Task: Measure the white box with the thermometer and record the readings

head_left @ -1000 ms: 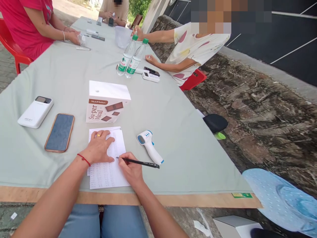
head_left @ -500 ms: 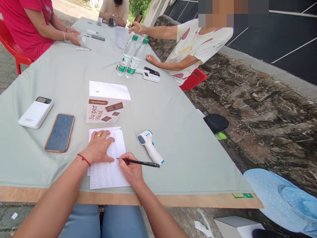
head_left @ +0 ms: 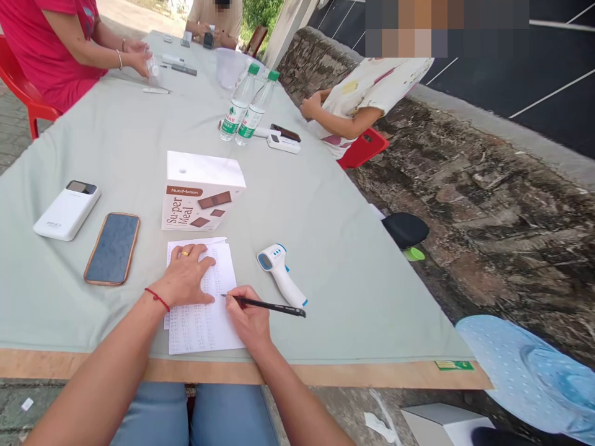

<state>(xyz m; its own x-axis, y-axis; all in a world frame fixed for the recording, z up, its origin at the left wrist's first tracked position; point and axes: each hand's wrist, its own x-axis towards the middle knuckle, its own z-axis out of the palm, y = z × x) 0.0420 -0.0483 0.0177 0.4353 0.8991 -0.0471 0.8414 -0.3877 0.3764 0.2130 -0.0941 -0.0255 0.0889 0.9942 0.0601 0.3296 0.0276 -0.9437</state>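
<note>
Pen (head_left: 269, 306) scooted right a touch; right hand (head_left: 251, 319) pinching it, left hand (head_left: 188, 277) spread on the paper (head_left: 227, 336); keep that pinned flat

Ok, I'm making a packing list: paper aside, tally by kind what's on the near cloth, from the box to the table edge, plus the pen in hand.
Box: 1
White device with dark panel: 1
Phone: 1
Thermometer gun: 1
Pen: 1
Total: 5
</note>
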